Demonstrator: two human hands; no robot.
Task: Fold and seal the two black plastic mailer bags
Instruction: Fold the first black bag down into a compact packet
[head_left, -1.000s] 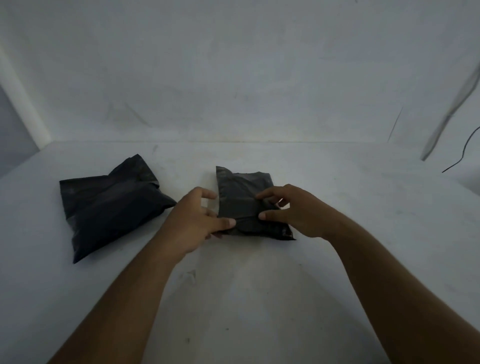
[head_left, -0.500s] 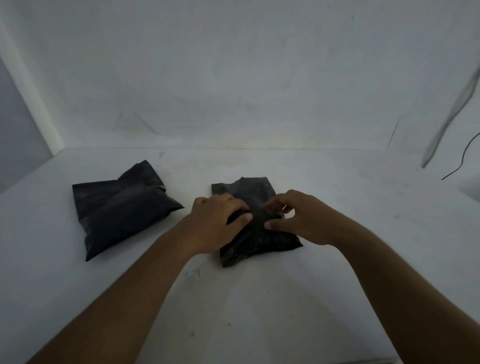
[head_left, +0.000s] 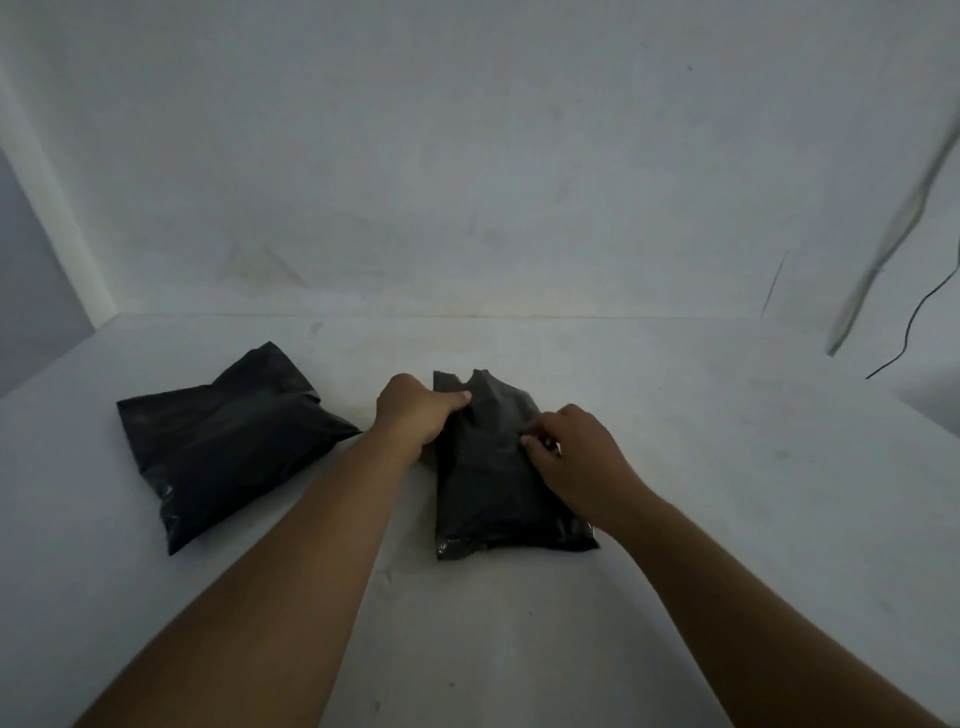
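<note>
The middle mailer bag (head_left: 493, 483) lies on the counter (head_left: 727, 467) straight ahead of the person, its long axis running from near to far, with the near end flat and the far end rumpled and standing up a little. Both hands are on that far half. The left hand (head_left: 410, 415) holds the far-left edge, its fingers (head_left: 453, 400) curled onto the plastic from the side. The right hand (head_left: 576, 462) sits on the right edge somewhat nearer and looks to pinch a bit of the film between thumb and fingertips (what exactly it pinches is too dark to tell). So the loose end lies just beyond the fingers of both hands, and any fold has to come back along the bag's length towards the person, probably over the packed near half. The left hand is the closer of the two to that raised end. The second mailer bag (head_left: 223, 447) lies apart on the left, turned askew, with neither hand on it.
</note>
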